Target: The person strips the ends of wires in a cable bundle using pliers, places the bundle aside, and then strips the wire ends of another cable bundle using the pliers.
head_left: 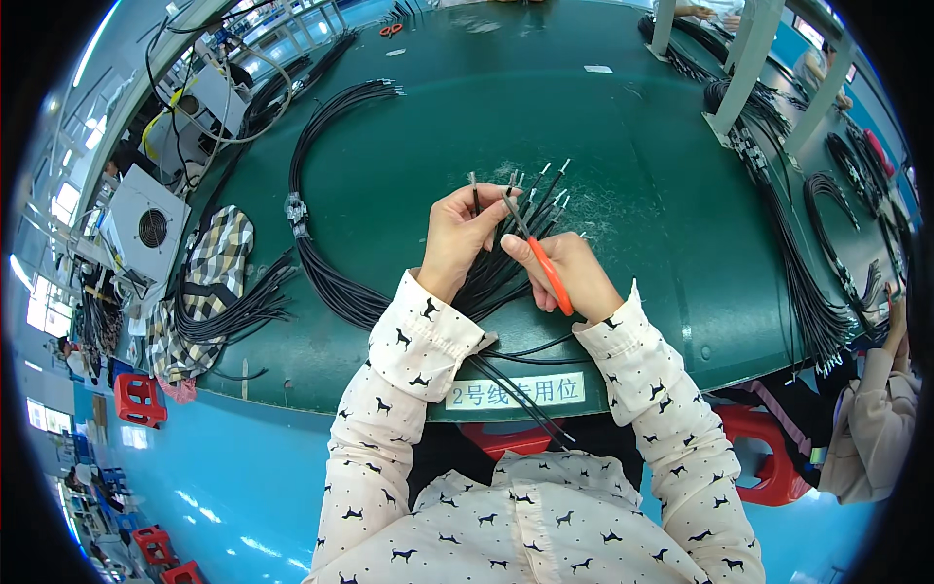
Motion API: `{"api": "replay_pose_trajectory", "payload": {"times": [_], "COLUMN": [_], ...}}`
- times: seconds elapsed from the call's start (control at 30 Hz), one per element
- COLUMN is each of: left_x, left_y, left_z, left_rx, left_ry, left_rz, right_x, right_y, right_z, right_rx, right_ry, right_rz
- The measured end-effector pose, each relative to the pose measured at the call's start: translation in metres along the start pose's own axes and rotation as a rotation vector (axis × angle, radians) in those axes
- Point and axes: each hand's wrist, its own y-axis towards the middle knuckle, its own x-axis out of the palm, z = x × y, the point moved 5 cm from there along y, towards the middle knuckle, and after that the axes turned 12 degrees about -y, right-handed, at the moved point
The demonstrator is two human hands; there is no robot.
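Observation:
My left hand pinches the end of a black cable between thumb and fingers. My right hand grips orange-handled scissors, their metal blades pointing up and left to the cable ends by my left fingertips. Whether the blades touch a cable cannot be made out. Beneath both hands fans out a bundle of black cables, several with pale stripped tips. This bundle curves away to the left, tied with a clear wrap, and ends farther back. A few cables hang over the table's front edge between my forearms.
The green table carries a printed label at its front edge. At left lie a checked cloth and a second cable bundle; a white fan box stands beyond. Right are metal posts, more cables and a co-worker's sleeve.

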Motion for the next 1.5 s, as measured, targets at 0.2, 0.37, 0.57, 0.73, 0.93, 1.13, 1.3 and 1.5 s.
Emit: {"api": "replay_pose_trajectory", "payload": {"times": [0.2, 0.37, 0.57, 0.73, 0.93, 1.13, 1.3, 1.5], "left_x": [-0.002, 0.004, 0.022, 0.021, 0.022, 0.023, 0.023, 0.02], "left_y": [0.003, -0.006, -0.014, -0.016, -0.018, -0.017, -0.017, -0.017], "left_z": [-0.004, 0.001, 0.004, 0.002, 0.004, 0.008, 0.014, 0.013], "left_rx": [-0.05, 0.025, 0.077, 0.027, 0.006, 0.029, 0.006, -0.013], "left_ry": [-0.013, 0.017, -0.024, 0.133, 0.117, 0.108, -0.061, -0.074], "left_rz": [-0.005, 0.148, -0.071, -0.048, -0.057, -0.061, -0.07, -0.05], "right_x": [0.0, -0.016, -0.037, -0.031, -0.032, -0.03, -0.024, -0.021], "right_y": [0.002, 0.012, 0.003, 0.0, 0.001, 0.0, 0.002, 0.003], "right_z": [-0.006, -0.001, -0.01, -0.014, -0.012, -0.013, -0.012, -0.011], "right_rx": [-0.039, -0.067, -0.298, -0.345, -0.345, -0.383, -0.36, -0.335], "right_ry": [0.026, 0.911, 0.472, 0.33, 0.328, 0.273, 0.405, 0.482], "right_rz": [-0.116, 0.031, 0.334, 0.377, 0.38, 0.425, 0.344, 0.301]}}
